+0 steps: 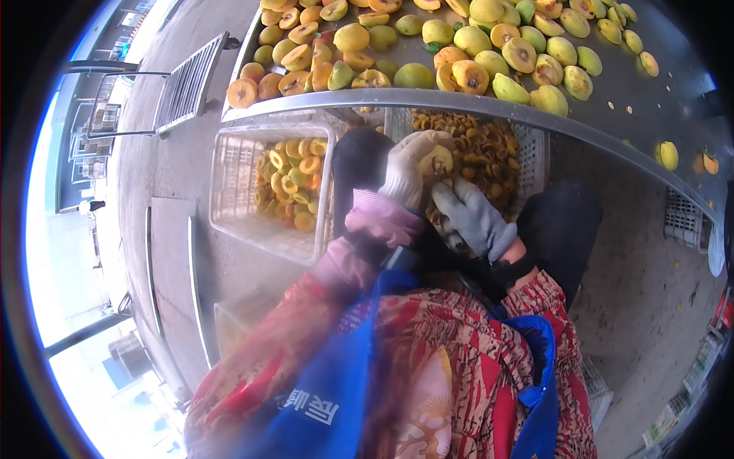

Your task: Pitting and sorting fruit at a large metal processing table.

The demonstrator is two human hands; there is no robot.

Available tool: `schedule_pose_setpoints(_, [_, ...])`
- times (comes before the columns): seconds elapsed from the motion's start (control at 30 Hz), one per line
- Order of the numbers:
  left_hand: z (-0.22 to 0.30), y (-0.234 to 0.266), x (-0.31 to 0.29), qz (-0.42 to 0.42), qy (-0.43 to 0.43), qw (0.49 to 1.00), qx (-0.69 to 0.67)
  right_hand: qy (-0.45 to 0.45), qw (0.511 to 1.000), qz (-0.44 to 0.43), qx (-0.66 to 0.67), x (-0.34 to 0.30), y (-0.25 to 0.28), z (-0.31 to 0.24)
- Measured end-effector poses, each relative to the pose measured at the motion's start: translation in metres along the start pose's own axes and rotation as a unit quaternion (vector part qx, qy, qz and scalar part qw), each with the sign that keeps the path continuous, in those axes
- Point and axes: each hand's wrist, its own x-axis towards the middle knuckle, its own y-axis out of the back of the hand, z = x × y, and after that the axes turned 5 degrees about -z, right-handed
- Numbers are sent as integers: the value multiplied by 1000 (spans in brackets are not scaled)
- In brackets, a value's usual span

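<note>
Nearest the camera is the person's own chest in a red patterned top (466,382) with a blue apron strap (329,382) across it, filling the lower middle of the view. Just beyond, two gloved hands meet close together above the knees. The left hand (409,170), in a pale worn glove, is curled around one yellow-green fruit (437,161), which sits at the centre of the view just below the table rim. The right hand (472,218), in a grey glove, presses in against the fruit from below, fingers bent; whether it grips a tool cannot be told. There is little free room here: the hands are hemmed in by the knees and by two plastic crates beneath them. The left crate (237,183), white mesh, is about a third full of yellow fruit halves; the right crate (527,149) holds darker scraps and is partly hidden by the hands. Past them runs the curved metal rim (459,105) of a long grey table (673,92), carrying several dozen whole and halved fruits, too many to count. Bare concrete floor (650,252) lies open to the right.
</note>
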Motion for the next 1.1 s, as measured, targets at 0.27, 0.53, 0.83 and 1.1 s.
schedule_pose_setpoints(0.27, [2,5,8,-70,-28,971,226,215,960,35,-178,39,22,46])
schedule_pose_setpoints(0.53, [-7,8,7,22,20,985,169,83,989,-21,-118,15,13,25])
schedule_pose_setpoints(0.83, [-7,-6,-12,50,-11,963,265,13,992,-120,-23,3,17,21])
schedule_pose_setpoints(1.1, [0,-1,-4,13,34,968,249,-38,996,-82,-12,5,17,16])
